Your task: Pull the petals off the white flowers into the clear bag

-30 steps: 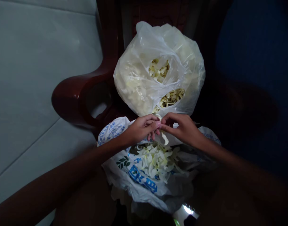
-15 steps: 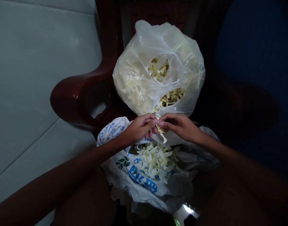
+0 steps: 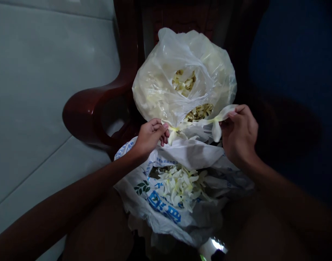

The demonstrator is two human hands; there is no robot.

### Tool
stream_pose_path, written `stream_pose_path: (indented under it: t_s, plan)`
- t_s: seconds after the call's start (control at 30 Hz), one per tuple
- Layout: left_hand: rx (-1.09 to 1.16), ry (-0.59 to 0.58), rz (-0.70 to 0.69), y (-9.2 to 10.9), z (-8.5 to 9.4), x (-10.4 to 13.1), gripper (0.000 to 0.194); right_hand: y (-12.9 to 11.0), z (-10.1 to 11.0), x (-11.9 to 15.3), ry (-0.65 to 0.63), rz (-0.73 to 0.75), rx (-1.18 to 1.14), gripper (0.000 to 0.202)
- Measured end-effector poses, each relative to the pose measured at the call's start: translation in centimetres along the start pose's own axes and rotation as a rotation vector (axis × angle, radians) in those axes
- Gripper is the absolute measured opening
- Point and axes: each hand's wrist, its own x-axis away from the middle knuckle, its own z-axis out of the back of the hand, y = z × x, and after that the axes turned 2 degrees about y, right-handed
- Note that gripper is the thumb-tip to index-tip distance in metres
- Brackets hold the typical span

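My left hand point(image 3: 152, 137) pinches a pale flower point(image 3: 172, 135) at the near edge of the big plastic bag. Off to the right, my right hand point(image 3: 240, 132) has its fingers closed on a petal of another white flower point(image 3: 217, 127). Pale flower parts span the gap between the hands. The translucent bag point(image 3: 152, 85) is full of yellowish-white flowers, seen through two openings. Below the hands, a white printed bag point(image 3: 166, 219) lies open with a heap of white flowers point(image 3: 182, 185) in it.
Both bags rest by a dark red wooden chair, whose curved armrest point(image 3: 81, 110) stands at the left. Pale floor tiles point(image 3: 41, 87) extend beyond it. The right side is dark, with a blue surface point(image 3: 293, 54).
My hands have moved apart, the right one farther up and to the right. Flower parts now stretch between them, where before both hands met at one flower. The view has shifted slightly.
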Motion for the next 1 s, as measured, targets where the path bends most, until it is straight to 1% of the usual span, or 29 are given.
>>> stream_pose_path:
  t_s: [0.1, 0.13, 0.17, 0.2, 0.23, 0.3, 0.33, 0.37, 0.4, 0.47, 0.57, 0.67, 0.77, 0.9, 1.0]
  plan:
    - [0.032, 0.099, 0.029, -0.1, 0.5, -0.3, 0.015, -0.6, 0.5, -0.5, 0.133, 0.086, 0.031, 0.009]
    - [0.018, 0.124, 0.042, -0.2, 0.6, -0.4, 0.015, -0.7, 0.7, -0.6, 0.134, 0.095, 0.060, 0.009]
    - [-0.008, 0.137, 0.050, -0.4, 0.8, -0.6, 0.015, -0.8, 1.0, -0.7, 0.091, 0.089, 0.098, 0.008]
    - [-0.043, 0.138, 0.047, -0.5, 0.9, -0.7, 0.015, -0.8, 1.3, -0.7, -0.017, 0.058, 0.156, 0.007]
    - [-0.080, 0.127, 0.035, -0.6, 0.9, -0.9, 0.015, -0.8, 1.5, -0.6, -0.182, 0.011, 0.238, 0.006]
    - [-0.146, 0.096, -0.004, -0.9, 0.9, -0.9, 0.015, -0.7, 1.7, -0.1, -0.568, -0.084, 0.432, 0.011]
    - [-0.172, 0.081, -0.019, -1.1, 0.7, -0.8, 0.016, -0.7, 1.6, 0.3, -0.725, -0.110, 0.517, 0.015]
    - [-0.193, 0.064, -0.026, -1.1, 0.5, -0.6, 0.018, -0.6, 1.4, 0.7, -0.829, -0.118, 0.574, 0.018]
    - [-0.207, 0.039, -0.026, -1.2, 0.3, -0.3, 0.019, -0.6, 1.1, 1.2, -0.879, -0.109, 0.604, 0.021]
    - [-0.211, -0.048, -0.017, -1.1, -0.4, 0.3, 0.021, -0.4, 0.6, 1.9, -0.874, -0.054, 0.601, 0.024]
    - [-0.158, -0.219, -0.002, -0.9, -1.5, 1.5, 0.023, 0.0, 0.0, 2.3, -0.834, 0.045, 0.599, 0.026]
    - [-0.130, -0.324, 0.007, -0.7, -2.4, 2.6, 0.025, 0.5, 0.0, 2.0, -0.840, 0.086, 0.641, 0.025]
    - [-0.127, -0.351, 0.027, -0.7, -2.6, 3.0, 0.027, 0.6, 0.1, 1.9, -0.893, 0.103, 0.664, 0.023]
    - [-0.105, -0.309, 0.052, -0.7, -2.2, 2.8, 0.028, 0.5, -0.1, 2.6, -0.854, 0.121, 0.660, 0.025]
    - [-0.104, -0.323, 0.044, -0.7, -2.1, 2.7, 0.027, 0.5, -0.3, 3.1, -0.857, 0.102, 0.665, 0.026]
